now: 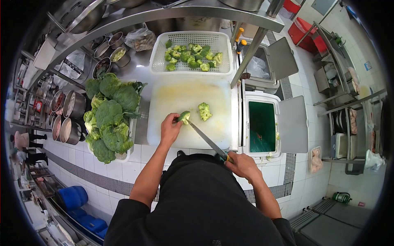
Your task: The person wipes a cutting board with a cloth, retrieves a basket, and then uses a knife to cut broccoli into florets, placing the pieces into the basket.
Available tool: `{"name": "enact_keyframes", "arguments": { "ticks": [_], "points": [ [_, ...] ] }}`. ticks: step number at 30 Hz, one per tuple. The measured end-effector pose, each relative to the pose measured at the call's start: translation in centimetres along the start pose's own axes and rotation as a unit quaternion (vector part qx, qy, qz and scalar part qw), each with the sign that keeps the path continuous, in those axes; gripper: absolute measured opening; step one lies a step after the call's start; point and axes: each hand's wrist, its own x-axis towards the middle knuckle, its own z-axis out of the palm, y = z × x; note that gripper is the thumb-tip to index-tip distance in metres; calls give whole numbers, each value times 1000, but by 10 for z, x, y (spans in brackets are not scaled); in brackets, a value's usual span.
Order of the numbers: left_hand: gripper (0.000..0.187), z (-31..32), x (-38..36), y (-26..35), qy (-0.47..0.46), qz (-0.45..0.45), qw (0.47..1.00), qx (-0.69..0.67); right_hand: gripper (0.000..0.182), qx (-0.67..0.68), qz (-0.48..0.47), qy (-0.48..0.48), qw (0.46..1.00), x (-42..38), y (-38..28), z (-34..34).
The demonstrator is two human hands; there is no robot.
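Note:
Over the front half of the white cutting board (164, 98), my left hand (170, 128) pinches a small broccoli floret (184, 117). My right hand (240, 165) grips the handle of a long knife (207, 140), whose tip points up and left and meets the floret. Another broccoli piece (204, 111) lies on the board just right of the floret. Behind the board, a white perforated basket (154, 61) holds several cut florets (191, 57). Large broccoli heads (110, 115) are heaped in a white container at the board's left.
Right of the board stands an open bin with a green inside (262, 127). A metal shelf edge (180, 18) crosses above the basket, with its post (250, 55) at the right. Metal pots (74, 104) stand at the far left, near two people (24, 141).

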Motion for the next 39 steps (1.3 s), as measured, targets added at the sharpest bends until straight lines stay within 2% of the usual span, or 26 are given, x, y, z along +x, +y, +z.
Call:
{"name": "enact_keyframes", "arguments": {
  "ticks": [11, 19, 24, 33, 36, 39],
  "points": [
    [30, -3, -4, 3, 7, 0, 1000, -9, 31, -82, -49, 9, 995, 11, -17, -20],
    [30, -11, 1, 0, 0, 20, 1000, 15, 32, -90, -37, 4, 995, 62, -5, 13],
    [30, -37, 14, -3, -87, 13, 995, 36, 32, -92, -36, -6, 995, 49, 11, 1],
    [38, -46, 17, 13, -127, 38, 981, 141, 32, -86, -28, -16, 996, 14, 28, -10],
    [42, -40, 16, 11, -112, 73, 983, 130, 31, -67, -36, -8, 997, 4, 26, -10],
    [40, -37, 14, 14, -112, 46, 985, 122, 31, -50, -40, 7, 998, 8, 20, -2]
  ]
}}
